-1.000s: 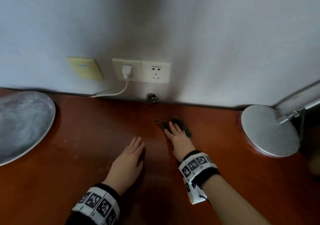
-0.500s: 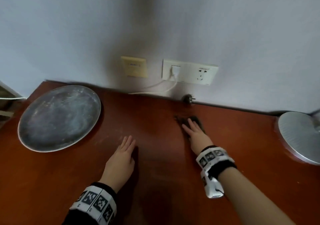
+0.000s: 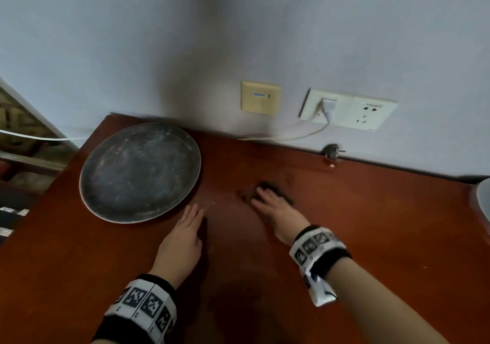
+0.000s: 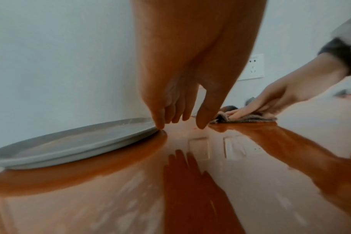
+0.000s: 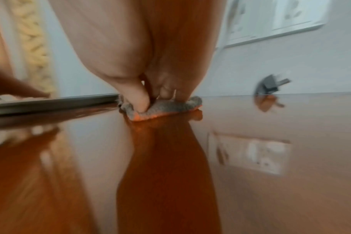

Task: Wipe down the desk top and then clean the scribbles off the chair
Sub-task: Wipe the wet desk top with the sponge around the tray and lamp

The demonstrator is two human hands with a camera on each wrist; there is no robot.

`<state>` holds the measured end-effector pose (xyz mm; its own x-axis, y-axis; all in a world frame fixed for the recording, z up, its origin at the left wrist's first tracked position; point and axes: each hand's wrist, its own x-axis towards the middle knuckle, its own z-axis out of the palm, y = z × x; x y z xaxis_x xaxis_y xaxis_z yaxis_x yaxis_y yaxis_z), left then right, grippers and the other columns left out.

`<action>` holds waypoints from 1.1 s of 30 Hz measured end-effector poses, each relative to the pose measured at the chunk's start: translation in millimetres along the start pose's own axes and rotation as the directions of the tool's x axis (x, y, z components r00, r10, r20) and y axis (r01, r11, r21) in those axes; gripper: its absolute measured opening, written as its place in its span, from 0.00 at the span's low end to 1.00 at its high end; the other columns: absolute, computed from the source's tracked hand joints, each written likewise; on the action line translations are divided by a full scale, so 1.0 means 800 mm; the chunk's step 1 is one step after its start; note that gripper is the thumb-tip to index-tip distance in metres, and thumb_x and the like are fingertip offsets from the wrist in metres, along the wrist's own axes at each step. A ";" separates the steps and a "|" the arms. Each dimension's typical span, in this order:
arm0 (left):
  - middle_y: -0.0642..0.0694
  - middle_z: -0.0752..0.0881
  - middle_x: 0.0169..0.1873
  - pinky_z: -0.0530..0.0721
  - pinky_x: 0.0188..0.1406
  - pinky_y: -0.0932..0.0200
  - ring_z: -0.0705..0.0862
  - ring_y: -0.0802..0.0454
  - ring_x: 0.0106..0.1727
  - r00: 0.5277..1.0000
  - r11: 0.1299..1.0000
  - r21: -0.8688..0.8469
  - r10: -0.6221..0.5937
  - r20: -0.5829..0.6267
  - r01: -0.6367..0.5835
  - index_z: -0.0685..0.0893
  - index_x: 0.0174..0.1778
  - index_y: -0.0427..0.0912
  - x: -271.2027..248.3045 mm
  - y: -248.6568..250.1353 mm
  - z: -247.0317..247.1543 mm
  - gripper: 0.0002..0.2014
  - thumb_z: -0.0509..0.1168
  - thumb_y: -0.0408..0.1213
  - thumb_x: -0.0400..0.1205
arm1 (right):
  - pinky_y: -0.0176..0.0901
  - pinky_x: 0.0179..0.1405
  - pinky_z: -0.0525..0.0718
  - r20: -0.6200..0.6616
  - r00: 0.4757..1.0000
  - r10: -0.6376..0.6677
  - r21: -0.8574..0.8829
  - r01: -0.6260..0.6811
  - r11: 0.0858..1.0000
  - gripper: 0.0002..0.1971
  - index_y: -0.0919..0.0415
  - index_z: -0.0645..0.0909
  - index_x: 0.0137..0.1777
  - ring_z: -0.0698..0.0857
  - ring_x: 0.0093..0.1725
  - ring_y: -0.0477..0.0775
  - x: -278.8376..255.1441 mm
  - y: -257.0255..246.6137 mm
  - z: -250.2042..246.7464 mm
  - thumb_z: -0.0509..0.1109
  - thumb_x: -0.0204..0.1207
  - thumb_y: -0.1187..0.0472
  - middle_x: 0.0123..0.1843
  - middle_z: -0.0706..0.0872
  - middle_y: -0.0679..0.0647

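Observation:
The red-brown desk top (image 3: 371,237) fills the head view. My right hand (image 3: 267,200) lies flat with straight fingers on a dark grey cloth (image 3: 285,194), pressing it to the wood left of a loose plug. In the right wrist view, thumb and fingers (image 5: 139,101) bear down on the cloth (image 5: 170,107). My left hand (image 3: 189,221) rests flat on the desk, empty, its fingertips (image 4: 160,125) at the rim of a round metal tray (image 4: 70,142). The left wrist view also shows the cloth (image 4: 248,119) under the right hand (image 4: 270,102). No chair is in view.
The round grey metal tray (image 3: 140,171) sits at the desk's back left corner. A loose dark plug (image 3: 331,151) lies at the wall edge. Wall sockets (image 3: 350,111) with a white cable and a yellow switch (image 3: 259,98) are above. A lamp base (image 3: 485,206) shows at the right edge.
My right hand has slid the cloth leftward, from right of the loose plug to left of it. The left hand has also slid left, up to the tray. The head view has swung left.

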<state>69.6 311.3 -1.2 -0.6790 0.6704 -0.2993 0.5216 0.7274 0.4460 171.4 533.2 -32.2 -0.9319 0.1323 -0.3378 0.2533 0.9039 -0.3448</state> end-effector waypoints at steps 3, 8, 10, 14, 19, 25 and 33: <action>0.53 0.47 0.83 0.54 0.77 0.66 0.44 0.59 0.83 0.999 0.999 -0.013 -0.032 -0.010 0.032 0.53 0.83 0.46 -0.006 -0.025 -0.006 0.33 0.55 0.26 0.82 | 0.53 0.82 0.39 -0.006 0.995 0.096 0.001 -0.096 0.995 0.40 0.51 0.48 0.83 0.37 0.83 0.53 0.028 -0.027 -0.003 0.57 0.75 0.76 0.84 0.38 0.51; 0.52 0.48 0.83 0.50 0.77 0.69 0.44 0.59 0.83 1.000 0.999 -0.020 -0.030 0.005 0.030 0.53 0.83 0.45 -0.010 -0.052 -0.009 0.33 0.55 0.26 0.82 | 0.50 0.80 0.37 0.198 0.903 -0.380 -0.038 0.395 0.918 0.41 0.53 0.52 0.83 0.40 0.83 0.52 0.017 -0.119 0.043 0.62 0.72 0.75 0.85 0.41 0.50; 0.52 0.47 0.83 0.53 0.77 0.68 0.45 0.59 0.83 1.000 0.999 -0.031 -0.024 0.011 0.024 0.52 0.83 0.45 -0.011 -0.056 -0.011 0.33 0.55 0.26 0.82 | 0.48 0.81 0.41 0.150 0.922 -0.357 -0.046 0.367 0.929 0.39 0.51 0.56 0.82 0.44 0.84 0.51 0.034 -0.100 0.030 0.60 0.72 0.76 0.85 0.45 0.50; 0.55 0.45 0.83 0.57 0.74 0.71 0.47 0.61 0.82 1.000 0.997 -0.068 -0.025 -0.004 0.025 0.50 0.83 0.47 -0.016 -0.055 -0.016 0.34 0.54 0.26 0.83 | 0.50 0.82 0.44 -0.018 0.999 0.051 -0.012 -0.051 0.999 0.39 0.51 0.52 0.83 0.42 0.83 0.52 0.073 -0.056 -0.007 0.58 0.74 0.75 0.85 0.42 0.51; 0.57 0.48 0.82 0.53 0.68 0.78 0.49 0.64 0.81 0.999 0.994 -0.113 0.007 -0.054 -0.013 0.54 0.83 0.48 -0.018 -0.059 -0.017 0.32 0.54 0.26 0.83 | 0.55 0.80 0.41 0.087 0.986 -0.140 -0.045 0.144 0.988 0.40 0.54 0.53 0.83 0.42 0.83 0.54 0.067 -0.129 0.023 0.64 0.72 0.73 0.85 0.43 0.51; 0.63 0.51 0.78 0.54 0.67 0.78 0.57 0.65 0.79 0.991 0.985 -0.157 0.046 -0.124 -0.065 0.59 0.81 0.48 -0.023 -0.062 -0.022 0.30 0.56 0.26 0.83 | 0.49 0.82 0.41 0.196 0.890 -0.411 -0.045 0.427 0.903 0.38 0.52 0.59 0.81 0.45 0.83 0.50 0.033 -0.158 0.047 0.63 0.72 0.73 0.85 0.50 0.50; 0.59 0.53 0.81 0.54 0.67 0.78 0.56 0.64 0.80 0.991 0.988 -0.143 0.047 -0.124 -0.065 0.59 0.82 0.49 -0.023 -0.071 -0.021 0.30 0.55 0.26 0.83 | 0.53 0.81 0.40 0.012 1.000 0.001 -0.011 -0.001 1.000 0.40 0.53 0.51 0.83 0.40 0.83 0.53 0.047 -0.124 0.026 0.60 0.73 0.73 0.85 0.41 0.51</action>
<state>43.6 255.0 -6.8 -0.7125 0.6806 -0.1707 0.4852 0.6536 0.5809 117.0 439.9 -28.9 -0.9283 0.1286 -0.3488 0.2516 0.9080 -0.3349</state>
